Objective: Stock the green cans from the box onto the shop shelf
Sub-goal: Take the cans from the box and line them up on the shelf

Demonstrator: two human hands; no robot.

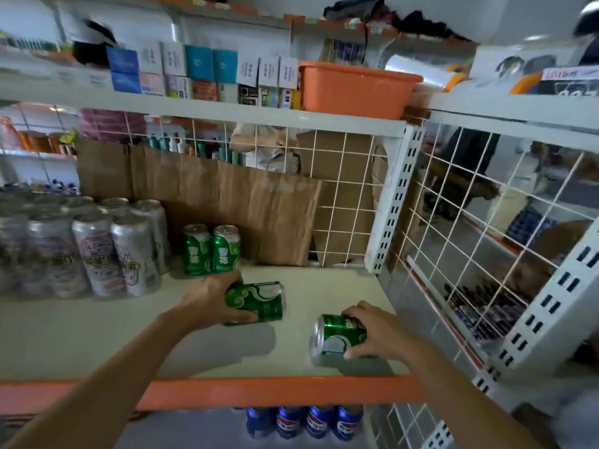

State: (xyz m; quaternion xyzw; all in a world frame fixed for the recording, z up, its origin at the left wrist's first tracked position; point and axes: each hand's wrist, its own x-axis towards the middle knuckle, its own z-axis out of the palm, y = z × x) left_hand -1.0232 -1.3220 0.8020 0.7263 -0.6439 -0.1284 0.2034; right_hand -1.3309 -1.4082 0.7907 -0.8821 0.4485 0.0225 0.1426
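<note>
Fingers [231,279] of left hand [207,299] and right hand [381,335] grip tilted green cans [259,303].

Saw silver cans [97,247] packed upright in rows at the left. Noted a creased brown cardboard sheet [243,215] leaning against a white wire grid [340,207] at the back. Found an orange plastic tub [353,89] one level up, with small blue, teal and white boxes [201,69] lined up to its left and a roll of clear film [418,71] just to its right. Spotted dark clothing [356,8] heaped higher still. Counted four blue cans [316,421] standing side by side on the level below.
</note>
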